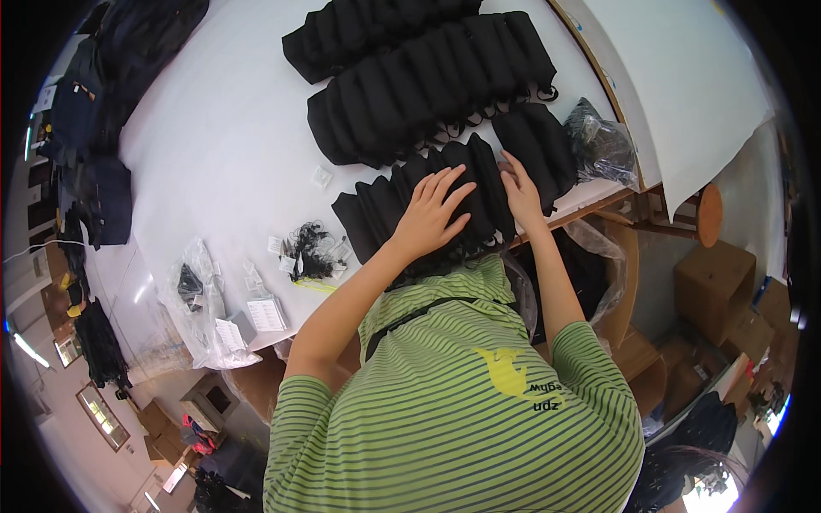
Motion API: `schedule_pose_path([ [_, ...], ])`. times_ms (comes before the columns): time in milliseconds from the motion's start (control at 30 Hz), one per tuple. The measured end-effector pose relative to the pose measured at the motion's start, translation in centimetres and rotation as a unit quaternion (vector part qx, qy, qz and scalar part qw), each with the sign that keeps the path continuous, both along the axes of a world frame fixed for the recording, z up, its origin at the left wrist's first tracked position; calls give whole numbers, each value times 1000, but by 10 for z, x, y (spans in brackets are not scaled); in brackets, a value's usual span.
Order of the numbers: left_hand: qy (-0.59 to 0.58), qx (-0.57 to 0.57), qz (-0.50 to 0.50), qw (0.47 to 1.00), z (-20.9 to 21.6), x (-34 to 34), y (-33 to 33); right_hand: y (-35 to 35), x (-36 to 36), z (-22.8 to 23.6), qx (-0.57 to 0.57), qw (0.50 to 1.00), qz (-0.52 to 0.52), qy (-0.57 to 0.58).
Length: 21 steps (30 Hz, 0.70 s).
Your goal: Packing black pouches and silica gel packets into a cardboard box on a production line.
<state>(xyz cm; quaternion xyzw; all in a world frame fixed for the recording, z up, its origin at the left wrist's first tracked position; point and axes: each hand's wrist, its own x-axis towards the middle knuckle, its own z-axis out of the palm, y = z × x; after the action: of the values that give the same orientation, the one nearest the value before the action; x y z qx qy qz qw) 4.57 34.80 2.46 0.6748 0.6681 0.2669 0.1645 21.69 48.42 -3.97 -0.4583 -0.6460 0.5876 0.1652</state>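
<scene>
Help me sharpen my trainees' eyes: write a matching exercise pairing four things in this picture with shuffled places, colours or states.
1. Left hand
2. Shirt
3. Cardboard box
4. Black strings

A. Brown, right of the table
B. Fingers spread on black cloth
C. On the table, left of the cloth
D. Green with dark stripes

Pairs: 1-B, 2-D, 3-A, 4-C
</scene>
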Motion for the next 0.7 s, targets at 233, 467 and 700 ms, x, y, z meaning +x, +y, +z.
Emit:
schedule_pose_path([
  [233,62,-11,-62,996,3,15,17,-29,-10,11,-199,969,-64,133],
  [467,89,-20,-40,995,-2,17,20,-25,-7,74,152,988,15,-15],
  [700,118,-22,-37,992,-3,22,28,-6,8,54,218,964,3,-151],
])
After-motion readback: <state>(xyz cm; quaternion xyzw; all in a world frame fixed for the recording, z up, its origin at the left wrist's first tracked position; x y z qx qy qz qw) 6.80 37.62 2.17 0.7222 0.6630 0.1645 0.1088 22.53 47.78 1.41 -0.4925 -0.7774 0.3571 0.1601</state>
